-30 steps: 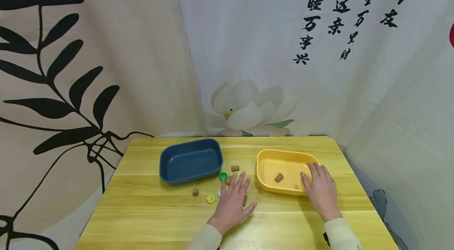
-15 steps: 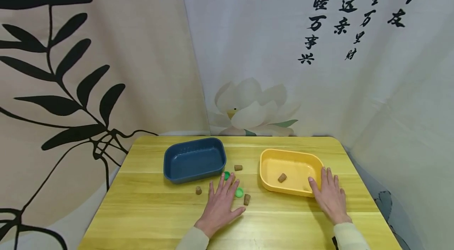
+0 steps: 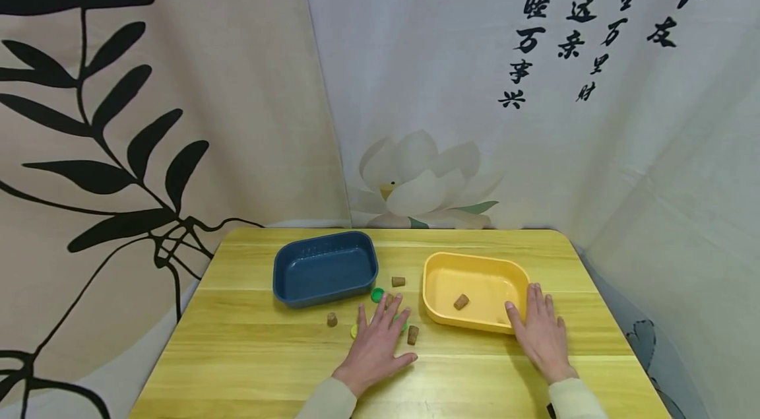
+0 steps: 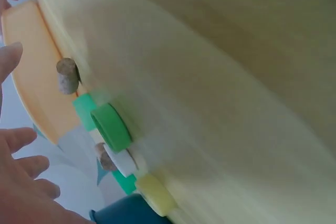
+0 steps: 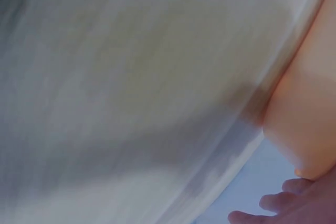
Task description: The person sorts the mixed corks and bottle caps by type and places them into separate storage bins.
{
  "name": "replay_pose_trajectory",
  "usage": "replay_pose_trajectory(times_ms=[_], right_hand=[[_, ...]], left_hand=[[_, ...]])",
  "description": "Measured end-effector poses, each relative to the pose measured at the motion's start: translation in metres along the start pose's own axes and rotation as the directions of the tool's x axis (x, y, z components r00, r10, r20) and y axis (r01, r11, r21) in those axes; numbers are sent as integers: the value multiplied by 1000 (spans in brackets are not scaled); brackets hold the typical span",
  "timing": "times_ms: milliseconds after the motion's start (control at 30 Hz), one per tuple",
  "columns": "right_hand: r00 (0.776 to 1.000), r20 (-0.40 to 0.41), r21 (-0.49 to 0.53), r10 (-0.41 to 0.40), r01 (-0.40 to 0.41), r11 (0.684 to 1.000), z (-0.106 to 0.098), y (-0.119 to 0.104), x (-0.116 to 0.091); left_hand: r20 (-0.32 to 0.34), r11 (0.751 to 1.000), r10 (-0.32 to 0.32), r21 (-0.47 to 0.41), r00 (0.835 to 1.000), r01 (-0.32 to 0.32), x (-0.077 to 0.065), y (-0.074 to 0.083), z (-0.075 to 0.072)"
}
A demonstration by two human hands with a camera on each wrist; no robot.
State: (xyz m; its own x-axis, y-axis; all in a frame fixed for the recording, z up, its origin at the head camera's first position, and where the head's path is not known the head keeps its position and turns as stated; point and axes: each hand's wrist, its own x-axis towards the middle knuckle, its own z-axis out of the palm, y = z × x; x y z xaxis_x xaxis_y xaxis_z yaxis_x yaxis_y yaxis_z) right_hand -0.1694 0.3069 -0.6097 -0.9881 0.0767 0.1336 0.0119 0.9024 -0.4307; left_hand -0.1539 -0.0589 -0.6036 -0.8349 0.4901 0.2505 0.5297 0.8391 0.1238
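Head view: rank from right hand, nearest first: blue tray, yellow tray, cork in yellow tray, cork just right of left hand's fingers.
From the right hand:
1. Yellow tray: right by the thumb.
2. Cork in the tray: left part of the tray.
3. Table cork: just right of the left hand.
4. Blue tray: far left.

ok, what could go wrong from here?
1. Left grip is spread among small pieces; it may knock the loose cork near its thumb.
2. It mostly hides the white cap from the head view, so that could be missed.
3. Right grip is at the right end of the yellow tray; a push could roll the inside cork.
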Motion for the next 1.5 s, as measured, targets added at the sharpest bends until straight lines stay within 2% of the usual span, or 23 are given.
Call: replay_pose_trajectory(times_ms=[300,533,733,1000,1300,1500], right_hand=[[1000,8,7,13,-14,1000,1,-3,-1],[1000,9,4,20,-20,1000,2,-2,-1],[1000,5,16,21,-21,1000,1,-3,-1],[1000,17,24,25,-25,999,0,-2,-1],[1000,4,6,12,-12,1000,2,-6,-2],[1000,8,12,-9,9,1000,6,-12,-3]], left_hand=[[74,995,22,92,997,-29,14,9,10],[70,984,45,166,996,-56,20,13,13],[-2,978,76,197,997,-74,21,14,17],[-95,992,71,107,993,-61,18,17,16],[-191,999,37,44,981,-29,17,22,-4],[-285,999,54,20,957,-51,25,26,-18]])
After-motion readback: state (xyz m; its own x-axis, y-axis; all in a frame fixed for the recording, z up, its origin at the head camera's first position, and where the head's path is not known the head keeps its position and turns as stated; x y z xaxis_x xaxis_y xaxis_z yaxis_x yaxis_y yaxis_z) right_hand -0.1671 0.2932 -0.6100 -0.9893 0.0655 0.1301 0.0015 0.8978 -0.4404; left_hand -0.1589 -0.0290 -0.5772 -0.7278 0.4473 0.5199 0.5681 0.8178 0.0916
